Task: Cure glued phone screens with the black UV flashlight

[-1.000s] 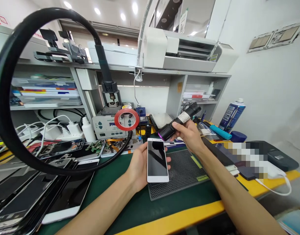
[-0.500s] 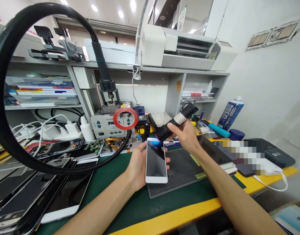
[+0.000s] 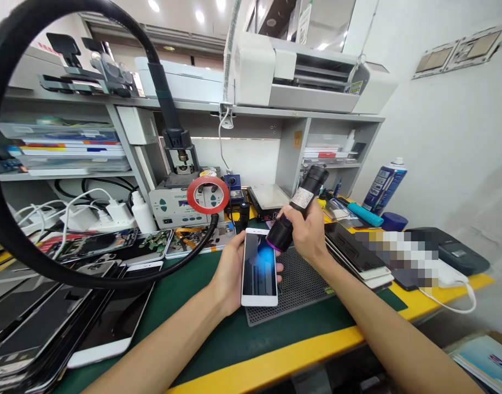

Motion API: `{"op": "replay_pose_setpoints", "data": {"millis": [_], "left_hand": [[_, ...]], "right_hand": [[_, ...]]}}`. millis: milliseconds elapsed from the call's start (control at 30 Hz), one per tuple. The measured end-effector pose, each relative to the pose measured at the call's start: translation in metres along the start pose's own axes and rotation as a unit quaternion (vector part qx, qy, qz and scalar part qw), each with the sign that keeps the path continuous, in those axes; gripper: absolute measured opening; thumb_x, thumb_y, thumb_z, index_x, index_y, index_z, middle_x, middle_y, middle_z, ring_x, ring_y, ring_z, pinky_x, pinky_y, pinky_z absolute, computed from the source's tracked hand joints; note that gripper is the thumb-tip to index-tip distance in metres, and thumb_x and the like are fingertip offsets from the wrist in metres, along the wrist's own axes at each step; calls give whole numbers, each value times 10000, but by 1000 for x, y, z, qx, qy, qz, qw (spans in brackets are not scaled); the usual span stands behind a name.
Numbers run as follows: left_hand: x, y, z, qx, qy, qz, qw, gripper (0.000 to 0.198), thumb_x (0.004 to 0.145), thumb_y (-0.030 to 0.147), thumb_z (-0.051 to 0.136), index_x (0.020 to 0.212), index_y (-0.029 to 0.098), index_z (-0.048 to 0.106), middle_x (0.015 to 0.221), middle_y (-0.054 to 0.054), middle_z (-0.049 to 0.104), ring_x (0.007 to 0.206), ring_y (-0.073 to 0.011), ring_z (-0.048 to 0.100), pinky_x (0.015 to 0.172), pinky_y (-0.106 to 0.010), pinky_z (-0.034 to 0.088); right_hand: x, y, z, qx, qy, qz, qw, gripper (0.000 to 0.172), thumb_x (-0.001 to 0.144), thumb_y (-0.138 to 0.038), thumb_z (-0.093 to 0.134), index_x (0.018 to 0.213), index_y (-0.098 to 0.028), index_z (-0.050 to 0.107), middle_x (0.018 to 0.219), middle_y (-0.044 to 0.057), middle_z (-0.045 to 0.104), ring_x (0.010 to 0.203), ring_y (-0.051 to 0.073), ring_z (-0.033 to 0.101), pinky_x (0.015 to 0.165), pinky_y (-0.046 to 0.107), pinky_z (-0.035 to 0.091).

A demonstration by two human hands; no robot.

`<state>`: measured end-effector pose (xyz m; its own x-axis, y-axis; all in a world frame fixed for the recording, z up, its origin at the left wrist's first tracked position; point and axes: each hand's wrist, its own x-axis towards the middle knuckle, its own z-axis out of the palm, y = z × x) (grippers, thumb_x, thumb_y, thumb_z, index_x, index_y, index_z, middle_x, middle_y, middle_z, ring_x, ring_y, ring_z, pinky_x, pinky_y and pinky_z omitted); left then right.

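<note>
Loose screen panels (image 3: 50,323) lay stacked far left, thin and glossy. Left hand (image 3: 230,271) cradled the white phone (image 3: 259,271) from beneath, fingers (image 3: 279,267) curled onto its long edges. Phone sat screen up, just above the left end of the black dimpled mat (image 3: 312,279) on the green counter (image 3: 218,345). It looked light, rigid, with a slick glass face, likely fragile; edge grip keeps skin off the glass. Black torch (image 3: 300,205), a matte cylinder with a paper label, pointed down and threw a blue spot on the screen. Right hand (image 3: 306,235) had fingers clamped round its barrel; probably dense, easy to grip mid-body.
</note>
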<state>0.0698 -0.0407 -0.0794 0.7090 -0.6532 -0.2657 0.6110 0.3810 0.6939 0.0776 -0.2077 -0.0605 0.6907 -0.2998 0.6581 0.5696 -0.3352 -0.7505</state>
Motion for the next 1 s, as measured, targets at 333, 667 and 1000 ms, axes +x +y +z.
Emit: {"op": "replay_pose_setpoints", "data": {"millis": [333,667,1000], "left_hand": [[3,-5,-3,11,-15,-18,1000,616,916,609,436,1051,69,702,1009,-192,703,747,-283,702,763,-445,571],[-3,-4,3,37,1,-36,999,667,926,623,388,1038,41,695,909,-211,706,711,-281,689,709,-397,555],[-3,-4,3,29,-20,-42,998,603,930,588,395,1001,65,688,974,-189,696,705,-270,676,700,-400,547]], "right_hand": [[3,2,1,-23,132,-49,990,238,918,-428,554,971,-202,498,803,19,595,754,174,579,772,334,490],[12,7,-1,-9,111,48,993,286,892,-464,555,905,-180,527,845,37,590,804,171,555,706,279,484],[10,9,0,-4,104,35,994,294,872,-473,582,923,-189,528,848,30,573,792,171,525,719,292,469]]}}
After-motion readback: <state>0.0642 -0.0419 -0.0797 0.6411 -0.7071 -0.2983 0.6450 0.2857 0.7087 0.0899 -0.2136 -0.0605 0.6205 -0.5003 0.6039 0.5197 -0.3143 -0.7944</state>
